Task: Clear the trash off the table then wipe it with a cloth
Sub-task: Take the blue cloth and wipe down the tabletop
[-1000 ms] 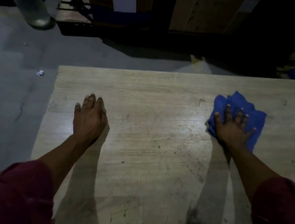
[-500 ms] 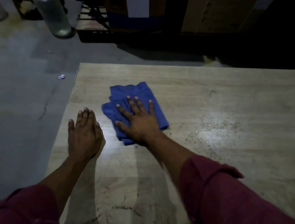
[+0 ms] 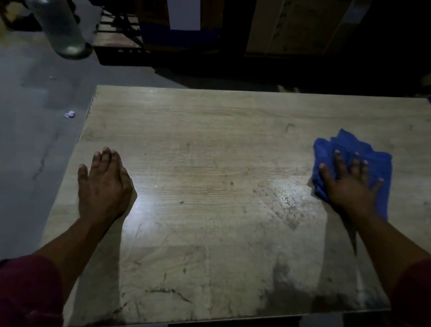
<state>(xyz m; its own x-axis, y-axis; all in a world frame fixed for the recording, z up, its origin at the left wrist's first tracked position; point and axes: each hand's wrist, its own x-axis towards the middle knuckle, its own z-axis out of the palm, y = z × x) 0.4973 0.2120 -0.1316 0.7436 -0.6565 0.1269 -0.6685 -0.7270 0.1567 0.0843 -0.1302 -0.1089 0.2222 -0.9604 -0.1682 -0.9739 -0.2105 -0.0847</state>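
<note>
A light wooden table (image 3: 211, 149) fills the middle of the head view, its top scuffed and stained. A crumpled blue cloth (image 3: 349, 151) lies near the table's right side. My right hand (image 3: 349, 185) presses flat on the cloth with fingers spread. My left hand (image 3: 103, 183) rests palm down on the bare wood near the left edge, fingers straight and together. No trash shows on the tabletop.
A clear plastic bottle (image 3: 54, 18) stands on the grey floor at the back left. A small scrap of paper (image 3: 69, 114) lies on the floor beside the table's left edge. Cardboard boxes (image 3: 298, 19) and a wooden pallet (image 3: 116, 35) stand behind the table.
My right hand has swept the blue cloth from the table's left part, close to my left hand, across to the right side. My left hand has stayed planted.
</note>
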